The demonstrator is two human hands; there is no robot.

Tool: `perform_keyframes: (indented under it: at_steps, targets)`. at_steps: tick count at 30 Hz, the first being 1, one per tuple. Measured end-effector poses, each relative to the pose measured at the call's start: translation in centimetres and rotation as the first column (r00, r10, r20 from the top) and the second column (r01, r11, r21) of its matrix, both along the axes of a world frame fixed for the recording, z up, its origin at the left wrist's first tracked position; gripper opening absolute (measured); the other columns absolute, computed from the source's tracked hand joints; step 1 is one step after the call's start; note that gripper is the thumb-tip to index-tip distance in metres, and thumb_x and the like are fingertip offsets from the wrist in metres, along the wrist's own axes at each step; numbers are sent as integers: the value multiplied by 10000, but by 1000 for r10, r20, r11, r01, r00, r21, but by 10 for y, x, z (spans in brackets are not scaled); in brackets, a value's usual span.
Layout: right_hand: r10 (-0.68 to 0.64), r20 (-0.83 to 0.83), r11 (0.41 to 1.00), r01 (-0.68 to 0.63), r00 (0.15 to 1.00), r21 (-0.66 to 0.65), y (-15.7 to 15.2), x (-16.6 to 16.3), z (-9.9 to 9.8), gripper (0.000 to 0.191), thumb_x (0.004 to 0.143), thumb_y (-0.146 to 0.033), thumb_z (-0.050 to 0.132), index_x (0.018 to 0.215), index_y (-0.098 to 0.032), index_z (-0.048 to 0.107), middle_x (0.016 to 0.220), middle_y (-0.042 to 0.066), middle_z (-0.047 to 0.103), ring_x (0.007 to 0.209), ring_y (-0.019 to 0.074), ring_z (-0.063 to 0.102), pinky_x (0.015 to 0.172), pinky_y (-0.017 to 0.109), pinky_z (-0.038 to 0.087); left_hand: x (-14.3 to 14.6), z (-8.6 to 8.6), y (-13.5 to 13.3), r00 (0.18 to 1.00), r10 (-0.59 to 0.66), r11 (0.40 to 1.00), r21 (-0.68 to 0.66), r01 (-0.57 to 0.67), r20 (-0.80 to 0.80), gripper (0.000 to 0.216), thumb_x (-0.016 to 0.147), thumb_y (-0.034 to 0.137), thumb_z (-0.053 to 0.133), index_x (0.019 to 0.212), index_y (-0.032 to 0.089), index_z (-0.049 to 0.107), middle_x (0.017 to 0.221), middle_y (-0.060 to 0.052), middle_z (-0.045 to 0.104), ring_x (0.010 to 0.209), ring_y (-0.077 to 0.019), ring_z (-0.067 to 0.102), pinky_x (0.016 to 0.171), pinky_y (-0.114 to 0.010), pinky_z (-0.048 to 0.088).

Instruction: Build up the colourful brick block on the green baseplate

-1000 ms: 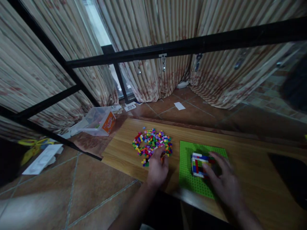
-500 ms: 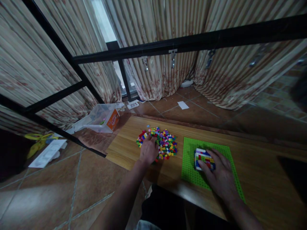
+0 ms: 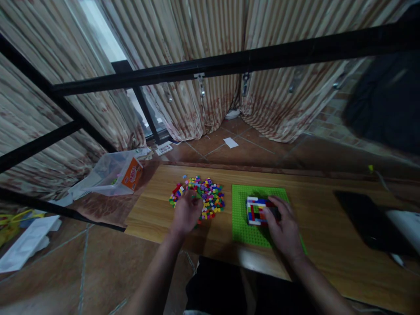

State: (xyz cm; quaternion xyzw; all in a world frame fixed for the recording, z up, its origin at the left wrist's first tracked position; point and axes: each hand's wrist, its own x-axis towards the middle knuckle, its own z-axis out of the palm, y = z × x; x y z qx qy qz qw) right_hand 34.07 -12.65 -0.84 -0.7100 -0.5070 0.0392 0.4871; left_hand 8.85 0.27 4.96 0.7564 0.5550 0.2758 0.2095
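A pile of small coloured bricks (image 3: 205, 197) lies on the wooden table (image 3: 328, 245). My left hand (image 3: 186, 213) rests on the pile's near left side, fingers curled down into the bricks; what they hold is hidden. To the right lies a green baseplate (image 3: 243, 223) with a low multicoloured brick build (image 3: 256, 210) on it. My right hand (image 3: 285, 227) lies over the right side of that build, fingers pressed on it.
A clear plastic box with an orange label (image 3: 120, 175) lies on the floor to the left. A black flat object (image 3: 370, 221) and a white item (image 3: 407, 223) sit at the table's right. Black metal bars (image 3: 229, 63) cross in front of striped curtains.
My left hand shifted from the pile's near right to its left side. My right hand stayed on the build. The view swung, moving everything leftward in the frame.
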Motion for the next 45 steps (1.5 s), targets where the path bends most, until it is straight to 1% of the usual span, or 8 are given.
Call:
perform_keyframes:
  at_steps: [3,6,9,17,23,28,38,45]
  targets:
    - [-11,-59,1000,12,998,14,-1,1,0,396,905,-451,491,1197,-198,578,1236,129,578,1166,253,530,1029,489,407,20,-1,-22,966,-110,976,-157,149,235,182,766,183,552,942,182,599,735,15,642,626,-119,609,601,-224,477]
    - [-4,-75,1000,5,997,8,0,1,0,383,900,-453,499,1169,-197,593,1220,125,591,1153,250,541,1025,477,412,49,-6,-41,905,-197,944,-175,278,378,156,737,136,558,886,176,583,733,24,634,647,-104,605,613,-208,468]
    - [-14,-94,1000,15,995,6,1,2,0,378,897,-461,500,1138,-193,612,1184,125,609,1124,251,558,1010,472,426,75,-9,-49,870,-227,921,-195,338,437,193,726,109,568,908,171,585,772,13,649,686,-104,621,652,-212,487]
    - [-26,-119,999,30,993,30,3,2,2,339,897,-451,505,1076,-194,634,1136,123,624,1076,247,580,981,459,449,115,-13,-41,907,-269,925,-174,337,325,240,713,98,598,927,186,658,803,-3,681,722,-121,639,701,-240,525]
    - [-12,-122,999,16,992,33,3,2,3,332,899,-451,499,1081,-208,635,1133,115,628,1075,248,583,974,459,453,127,-6,-42,955,-237,947,-176,268,179,229,714,121,614,925,194,665,839,-19,704,762,-142,660,739,-264,531]
    - [-11,-123,999,15,992,32,3,2,3,331,894,-450,511,1070,-201,641,1137,119,627,1072,246,583,976,449,453,131,-6,-43,969,-213,961,-153,231,125,205,751,134,579,937,179,653,856,-51,716,792,-166,678,768,-283,526]
    - [-8,-122,999,13,992,38,3,1,2,337,889,-443,519,1108,-220,643,1158,111,613,1096,248,569,986,465,448,128,-19,-50,966,-163,970,-146,194,200,329,765,118,553,1086,157,613,921,-72,703,820,-174,679,798,-295,532]
    - [-50,-61,998,52,997,35,4,2,6,314,849,-430,579,1052,-209,670,1234,126,565,1159,262,535,1016,479,424,122,-18,-50,951,-185,946,-217,241,246,363,795,121,535,1149,164,601,1004,-71,711,785,-155,678,798,-295,542]
